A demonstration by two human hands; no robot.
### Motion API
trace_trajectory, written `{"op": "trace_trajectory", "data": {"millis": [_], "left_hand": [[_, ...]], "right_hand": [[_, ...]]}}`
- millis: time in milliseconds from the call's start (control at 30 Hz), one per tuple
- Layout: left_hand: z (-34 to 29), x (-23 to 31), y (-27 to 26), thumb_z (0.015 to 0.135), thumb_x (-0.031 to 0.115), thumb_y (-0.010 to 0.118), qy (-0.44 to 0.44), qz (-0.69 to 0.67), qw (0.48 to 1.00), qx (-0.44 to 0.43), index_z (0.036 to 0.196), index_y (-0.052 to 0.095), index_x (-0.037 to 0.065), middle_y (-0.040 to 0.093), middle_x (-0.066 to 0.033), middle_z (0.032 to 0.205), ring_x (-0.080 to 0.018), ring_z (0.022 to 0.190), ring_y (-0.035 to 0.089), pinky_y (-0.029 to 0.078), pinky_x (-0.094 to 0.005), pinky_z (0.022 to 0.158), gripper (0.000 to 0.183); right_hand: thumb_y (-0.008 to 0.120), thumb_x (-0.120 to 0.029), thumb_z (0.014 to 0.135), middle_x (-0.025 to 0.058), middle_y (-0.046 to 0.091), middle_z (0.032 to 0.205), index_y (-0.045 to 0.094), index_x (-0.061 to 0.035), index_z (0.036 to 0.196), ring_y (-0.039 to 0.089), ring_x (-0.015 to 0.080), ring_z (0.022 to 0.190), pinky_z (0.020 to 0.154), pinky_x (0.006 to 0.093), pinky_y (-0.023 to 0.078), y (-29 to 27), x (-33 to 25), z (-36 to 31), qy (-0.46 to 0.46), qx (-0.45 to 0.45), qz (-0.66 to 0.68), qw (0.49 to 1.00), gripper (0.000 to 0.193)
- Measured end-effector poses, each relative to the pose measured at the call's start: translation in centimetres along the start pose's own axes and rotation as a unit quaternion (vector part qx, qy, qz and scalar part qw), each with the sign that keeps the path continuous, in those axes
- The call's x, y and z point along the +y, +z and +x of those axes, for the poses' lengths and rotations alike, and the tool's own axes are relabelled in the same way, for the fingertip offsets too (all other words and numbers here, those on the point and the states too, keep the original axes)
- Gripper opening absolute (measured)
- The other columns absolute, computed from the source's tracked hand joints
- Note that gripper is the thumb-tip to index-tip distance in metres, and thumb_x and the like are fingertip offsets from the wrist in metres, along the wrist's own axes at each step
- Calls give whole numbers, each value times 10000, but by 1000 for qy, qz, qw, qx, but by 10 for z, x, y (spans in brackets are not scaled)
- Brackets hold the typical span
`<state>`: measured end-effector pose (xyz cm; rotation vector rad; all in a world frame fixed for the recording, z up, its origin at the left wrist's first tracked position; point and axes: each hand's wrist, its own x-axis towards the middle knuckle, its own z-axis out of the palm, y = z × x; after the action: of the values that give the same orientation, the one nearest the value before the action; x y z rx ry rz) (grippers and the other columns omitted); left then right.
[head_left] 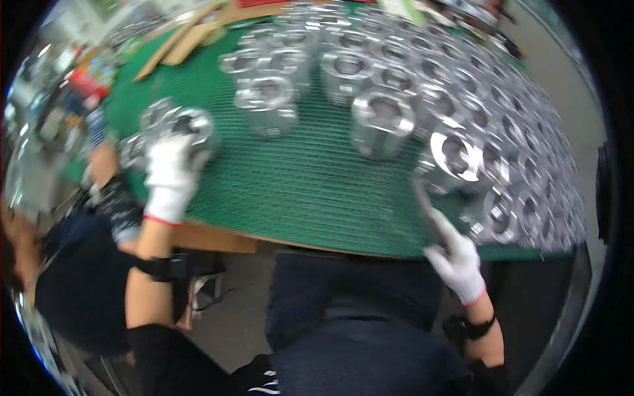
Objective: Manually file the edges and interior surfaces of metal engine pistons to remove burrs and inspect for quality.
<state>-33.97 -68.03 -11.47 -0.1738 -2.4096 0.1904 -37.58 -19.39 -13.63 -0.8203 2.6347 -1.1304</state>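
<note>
My left hand, in a white knit glove with a red cuff edge, grips a shiny flanged metal cylinder at the left of the green mat; motion blur smears its fingers. Other metal parts stand beside and behind it. At the right, near the mat's front edge, my right hand, gloved alike, is closed round a slim dark grey tool, its blade-like end pointing away from me. The tool's exact kind is unclear. Just past its tip stands a bright flanged metal cylinder with a round bore.
Rows of similar metal cylinders crowd the right and far side of the green ribbed mat. Cardboard strips lie at the far left. A person in dark clothing is close on my left, an arm reaching toward the table.
</note>
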Motion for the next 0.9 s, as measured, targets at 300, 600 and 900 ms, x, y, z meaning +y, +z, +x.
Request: {"op": "trace_trajectory", "data": {"millis": [300, 600, 900], "left_hand": [[38, 116, -18, 721, -17, 693, 29, -268, 960, -68, 1196, 589, 44, 567, -128, 1207, -302, 1178, 524, 408, -444, 1036, 490], [150, 339, -5, 813, 163, 548, 381, -351, 855, -8, 1103, 586, 11, 587, -142, 1087, -299, 1072, 556, 393, -524, 1013, 330], [122, 322, -6, 664, 263, 728, 360, -273, 889, -75, 953, 634, 108, 638, -33, 829, -234, 808, 616, 371, -548, 1058, 341]], "right_hand": [[685, -228, 825, 146, 576, 1289, 389, -147, 1439, 650, 284, 1014, 855, 364, 525, -110, -14, -15, -8, 182, -194, 964, 686], [655, -311, 843, 171, 669, 1008, 361, -225, 1453, 664, 346, 842, 756, 403, 534, -168, 47, -14, 64, 156, -330, 929, 683], [661, -365, 834, 126, 629, 881, 529, -222, 1316, 646, 316, 820, 717, 398, 525, -166, 66, -9, 18, 119, -429, 895, 520]]}}
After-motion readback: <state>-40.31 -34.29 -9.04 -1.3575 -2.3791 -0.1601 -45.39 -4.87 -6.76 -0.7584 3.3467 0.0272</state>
